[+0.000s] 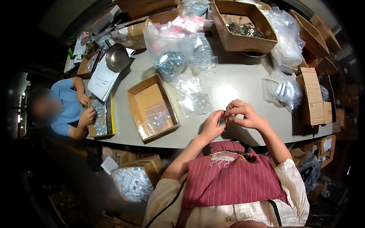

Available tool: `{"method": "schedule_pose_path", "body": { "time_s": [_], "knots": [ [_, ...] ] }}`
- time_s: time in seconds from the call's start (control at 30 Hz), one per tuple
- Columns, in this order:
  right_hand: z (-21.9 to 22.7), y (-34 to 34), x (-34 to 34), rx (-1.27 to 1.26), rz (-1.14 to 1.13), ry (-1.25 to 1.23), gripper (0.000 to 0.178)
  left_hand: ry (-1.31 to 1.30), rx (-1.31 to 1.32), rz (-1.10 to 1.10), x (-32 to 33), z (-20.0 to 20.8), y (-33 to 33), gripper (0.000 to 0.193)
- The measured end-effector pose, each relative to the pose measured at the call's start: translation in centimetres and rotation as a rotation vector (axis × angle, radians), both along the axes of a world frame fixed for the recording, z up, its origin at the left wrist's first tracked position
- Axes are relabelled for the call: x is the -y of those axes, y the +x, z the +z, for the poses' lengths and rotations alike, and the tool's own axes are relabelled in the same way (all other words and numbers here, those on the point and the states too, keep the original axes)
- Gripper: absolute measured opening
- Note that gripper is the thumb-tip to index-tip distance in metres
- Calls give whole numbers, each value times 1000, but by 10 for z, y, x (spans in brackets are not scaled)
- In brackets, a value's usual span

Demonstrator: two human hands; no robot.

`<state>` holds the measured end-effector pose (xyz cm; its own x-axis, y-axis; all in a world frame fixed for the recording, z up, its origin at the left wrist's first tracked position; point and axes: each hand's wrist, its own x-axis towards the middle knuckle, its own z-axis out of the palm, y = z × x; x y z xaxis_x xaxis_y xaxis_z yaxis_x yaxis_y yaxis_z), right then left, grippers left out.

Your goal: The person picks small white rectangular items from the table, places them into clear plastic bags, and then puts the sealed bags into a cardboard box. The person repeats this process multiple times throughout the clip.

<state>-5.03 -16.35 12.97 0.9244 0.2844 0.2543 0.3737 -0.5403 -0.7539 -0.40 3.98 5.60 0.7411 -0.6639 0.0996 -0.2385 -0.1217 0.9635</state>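
Above the near edge of the table, my left hand (213,127) is closed on a small clear plastic bag (221,121). My right hand (246,114) meets it from the right, fingers bent and pinched at the bag's upper edge. What the bag contains is too small to make out. Beyond my left hand lie several flat clear zip bags (193,99) with small pieces in them. To their left is an open cardboard box (142,95), with a few red-edged zip bags (156,117) on its bottom.
A large carton (243,43) of metal parts stands at the back. Bags of metal pieces (171,62) lie left of it, another bag (286,91) at right. A co-worker's hands (87,114) are at a box of small parts (100,117), near a metal scoop (118,57).
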Motion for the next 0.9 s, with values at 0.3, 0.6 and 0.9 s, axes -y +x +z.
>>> {"method": "schedule_pose_path", "body": {
  "time_s": [0.3, 0.6, 0.9],
  "knots": [
    [-8, 34, -33, -166, -134, 56, 10, 381, -12, -1, -58, -8, 10, 41],
    [-15, 76, -39, -2, -232, 35, 15, 772, 359, 462, -147, 42, 117, 34],
    [-12, 63, -36, -98, -150, 185, 34, 197, -409, 395, -181, 21, 137, 20]
  ]
}}
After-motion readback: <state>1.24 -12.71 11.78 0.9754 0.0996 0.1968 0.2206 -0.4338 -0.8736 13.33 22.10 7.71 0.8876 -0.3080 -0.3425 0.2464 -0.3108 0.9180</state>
